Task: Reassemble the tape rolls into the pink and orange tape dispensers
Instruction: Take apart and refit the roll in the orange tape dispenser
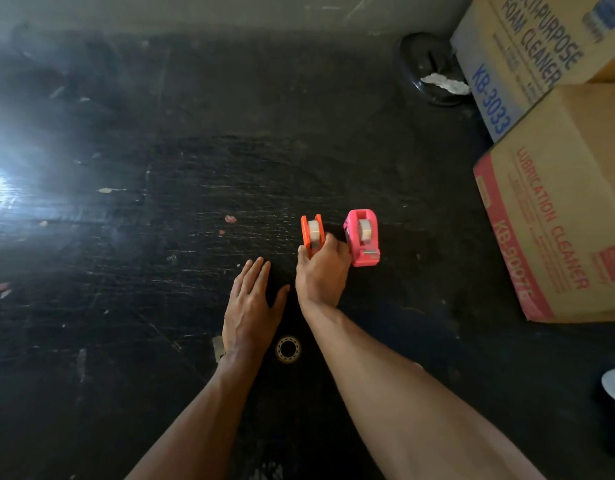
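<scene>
Your orange dispenser (312,233) stands on the dark surface (160,244) with a tape roll (313,231) seated between its walls. Your right hand (321,271) grips its near end, fingers curled round it. Just right of the orange dispenser, the pink dispenser (363,249) carries a second roll (364,228). Nearer you and left of the orange dispenser, your left hand (252,303) lies flat, fingers straight, holding nothing. Nearer still, a clear ring (288,348) lies loose. Both rolls look fitted, so little seems left; I cannot tell whether that ring belongs anywhere.
</scene>
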